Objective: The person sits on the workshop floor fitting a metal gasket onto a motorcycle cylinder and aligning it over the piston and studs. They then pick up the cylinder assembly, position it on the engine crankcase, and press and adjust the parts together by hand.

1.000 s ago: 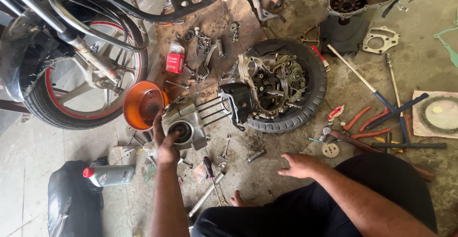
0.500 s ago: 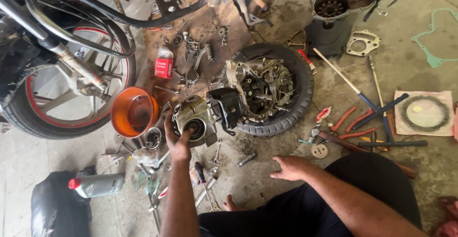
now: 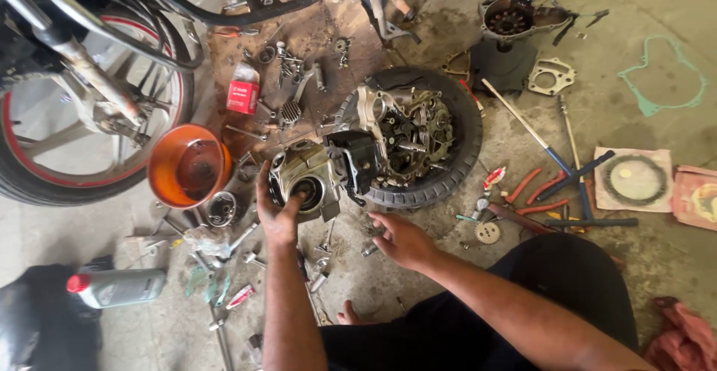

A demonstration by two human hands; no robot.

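Steadying cylinder block at the engine

Grasping the cylinder block [image 3: 302, 184] from below with the left hand [image 3: 278, 218]: grip wrapped on the lower edge, one finger lying across the round bore. Sits low on the floor [image 3: 657, 266], touching the black part at the left side of the engine case [image 3: 407, 128]; cannot tell whether bolted on or only resting against it. Rests, that engine case, inside a tyre [image 3: 467, 143] laid flat.

Hovers open-palmed, the right hand [image 3: 403, 240], fingers spread, grip released, holding nothing, just beside loose bolts [image 3: 321, 255] and below the tyre.

Nearby: orange bowl [image 3: 187, 166] left of the block, grey oil bottle [image 3: 119, 287] with red cap lower left, small red box [image 3: 243, 91] above, red-handled pliers [image 3: 534, 188] to the right, motorcycle wheel [image 3: 45, 177] at far left.

Looks like the steady-and-check step on the block, one hand bracing, the other free. Calls, as a next move, for the free hand on the block or on a fastener, with the left keeping the block square to the case. Needs care with scattered small parts underfoot.
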